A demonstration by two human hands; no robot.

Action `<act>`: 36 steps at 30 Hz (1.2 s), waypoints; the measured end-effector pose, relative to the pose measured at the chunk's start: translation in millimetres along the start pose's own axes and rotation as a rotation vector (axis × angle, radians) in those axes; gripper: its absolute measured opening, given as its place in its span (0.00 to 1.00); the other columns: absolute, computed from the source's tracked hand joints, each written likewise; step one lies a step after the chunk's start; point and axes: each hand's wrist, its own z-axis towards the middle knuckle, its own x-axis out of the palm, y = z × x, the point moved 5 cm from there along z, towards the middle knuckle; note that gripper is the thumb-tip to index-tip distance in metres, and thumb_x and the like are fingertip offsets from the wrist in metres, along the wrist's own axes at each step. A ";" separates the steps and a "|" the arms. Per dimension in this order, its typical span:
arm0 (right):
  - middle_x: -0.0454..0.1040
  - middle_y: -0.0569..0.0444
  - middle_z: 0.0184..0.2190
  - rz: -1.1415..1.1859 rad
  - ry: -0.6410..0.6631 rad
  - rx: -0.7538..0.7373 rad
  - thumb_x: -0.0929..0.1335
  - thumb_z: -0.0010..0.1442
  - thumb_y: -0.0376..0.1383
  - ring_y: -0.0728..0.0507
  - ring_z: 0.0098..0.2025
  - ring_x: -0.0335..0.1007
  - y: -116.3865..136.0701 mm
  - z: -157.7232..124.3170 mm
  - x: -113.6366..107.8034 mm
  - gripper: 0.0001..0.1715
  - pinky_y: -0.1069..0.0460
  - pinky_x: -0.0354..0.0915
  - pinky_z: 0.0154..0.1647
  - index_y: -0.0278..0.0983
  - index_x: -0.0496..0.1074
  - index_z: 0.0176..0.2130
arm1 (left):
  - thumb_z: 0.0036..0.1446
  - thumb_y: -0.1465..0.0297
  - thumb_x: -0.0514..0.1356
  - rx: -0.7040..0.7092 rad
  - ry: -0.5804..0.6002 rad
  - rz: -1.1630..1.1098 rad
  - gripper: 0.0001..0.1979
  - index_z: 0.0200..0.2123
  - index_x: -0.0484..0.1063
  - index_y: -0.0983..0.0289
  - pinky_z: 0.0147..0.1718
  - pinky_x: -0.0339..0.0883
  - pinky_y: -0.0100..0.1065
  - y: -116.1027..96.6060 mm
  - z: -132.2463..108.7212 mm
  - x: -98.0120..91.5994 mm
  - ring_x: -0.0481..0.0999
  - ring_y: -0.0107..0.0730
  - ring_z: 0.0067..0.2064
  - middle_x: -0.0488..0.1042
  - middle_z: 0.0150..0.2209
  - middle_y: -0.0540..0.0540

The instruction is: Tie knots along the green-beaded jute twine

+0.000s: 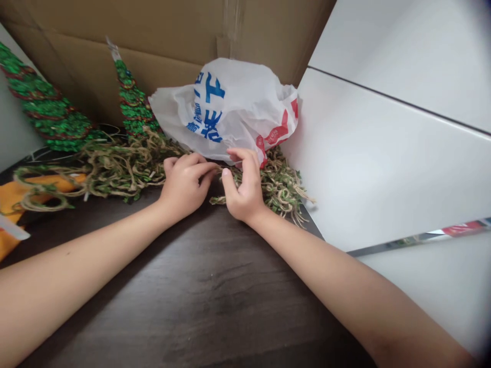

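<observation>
A long heap of tan twine with small green leaves [118,166] lies along the back of the dark wooden surface. My left hand [187,181] is closed at the middle of this heap, its thumb and index finger pinching a piece of the leafy twine. Just to its right, my right hand [245,186] has thumb and index finger apart, with nothing visible between them; its other fingers curl partly out of sight. Behind both hands, a crumpled white plastic bag [245,102] with blue and red print rests on the twine.
Two green tinsel trees, a larger one [53,110] and a smaller one [132,99], stand at the back left. A cardboard box [153,30] rises behind. Orange cloth-like material [9,197] lies at the left edge. White panels [383,153] border the right side.
</observation>
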 end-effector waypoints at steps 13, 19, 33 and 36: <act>0.80 0.46 0.60 0.035 0.219 0.102 0.61 0.71 0.28 0.41 0.59 0.81 -20.0 -8.4 19.5 0.29 0.40 0.78 0.64 0.43 0.64 0.68 | 0.74 0.64 0.60 0.142 -0.147 -0.039 0.13 0.44 0.86 0.59 0.51 0.63 0.49 -5.6 -6.2 -5.3 0.80 0.42 0.41 0.82 0.39 0.56; 0.84 0.48 0.50 0.000 0.212 0.109 0.60 0.67 0.26 0.41 0.53 0.81 -13.8 -1.4 15.4 0.22 0.42 0.77 0.60 0.40 0.74 0.53 | 0.72 0.64 0.60 0.005 -0.140 -0.097 0.12 0.42 0.84 0.59 0.51 0.66 0.47 4.0 -1.1 -6.8 0.81 0.44 0.44 0.82 0.39 0.56; 0.77 0.51 0.36 -0.006 0.170 0.216 0.60 0.78 0.46 0.42 0.41 0.74 -17.2 1.3 14.4 0.18 0.46 0.70 0.48 0.42 0.67 0.38 | 0.71 0.63 0.59 -0.042 -0.125 -0.204 0.12 0.38 0.81 0.60 0.46 0.71 0.42 10.9 4.8 -3.7 0.80 0.42 0.42 0.81 0.37 0.56; 0.77 0.52 0.36 -0.002 0.195 0.242 0.61 0.78 0.46 0.42 0.41 0.74 -19.6 0.7 15.6 0.17 0.46 0.70 0.47 0.42 0.66 0.38 | 0.71 0.63 0.59 -0.003 -0.086 -0.215 0.13 0.38 0.80 0.61 0.43 0.71 0.41 6.4 4.2 -2.8 0.79 0.40 0.40 0.80 0.36 0.55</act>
